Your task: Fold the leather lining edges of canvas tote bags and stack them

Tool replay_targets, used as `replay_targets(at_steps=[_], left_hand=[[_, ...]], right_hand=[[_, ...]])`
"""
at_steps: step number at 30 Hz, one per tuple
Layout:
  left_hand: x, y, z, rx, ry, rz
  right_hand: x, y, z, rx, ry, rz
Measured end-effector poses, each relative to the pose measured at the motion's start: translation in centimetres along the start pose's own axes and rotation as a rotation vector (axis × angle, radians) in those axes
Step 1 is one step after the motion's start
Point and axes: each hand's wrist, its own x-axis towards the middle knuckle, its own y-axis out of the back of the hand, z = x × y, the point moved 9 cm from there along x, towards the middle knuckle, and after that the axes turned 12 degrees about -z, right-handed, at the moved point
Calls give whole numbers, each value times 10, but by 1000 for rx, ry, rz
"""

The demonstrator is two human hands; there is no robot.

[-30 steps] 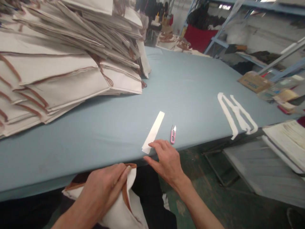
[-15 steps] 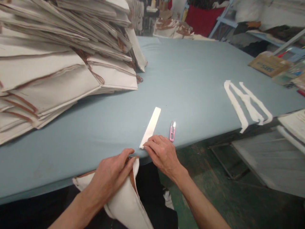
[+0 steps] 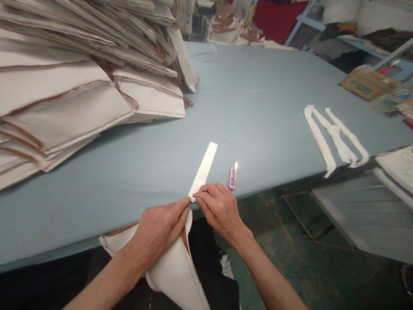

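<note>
My left hand (image 3: 158,228) grips the folded edge of a cream canvas bag (image 3: 174,275) with brown binding, which hangs below the table edge. My right hand (image 3: 219,211) sits at the table edge, its fingers pinching the near end of a white fabric strip (image 3: 204,170). The strip lies flat on the blue-grey table (image 3: 258,94) and its end meets the bag's edge by my left fingertips. Just right of the strip lie pink-handled thread snips (image 3: 232,175), close to my right hand but apart from it.
A tall stack of cream canvas bags (image 3: 74,94) with brown trim fills the table's left. Loose white strips (image 3: 332,137) lie at the right edge. Beyond are a cardboard box (image 3: 366,84), blue metal shelving (image 3: 309,26) and more bags (image 3: 226,34).
My hands have come closer together at the table edge, with the bag's edge now against the strip's near end. The view has shifted slightly, and the table's contents appear not to have moved.
</note>
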Motion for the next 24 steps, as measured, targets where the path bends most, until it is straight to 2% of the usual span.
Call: replay_targets(at_steps=[8, 12, 17, 21, 24], left_hand=[[-1, -5, 6, 21, -35, -5], [-3, -4, 0, -22, -48, 28], [-8, -2, -12, -54, 11, 74], [-3, -9, 0, -27, -67, -10], [3, -9, 4, 1, -61, -68]], right_hand=[[7, -2, 10, 47, -85, -27], [10, -1, 11, 54, -108, -43], [9, -3, 10, 48, -122, -52], [10, -4, 12, 37, -141, -49], [13, -4, 15, 32, -151, -53]])
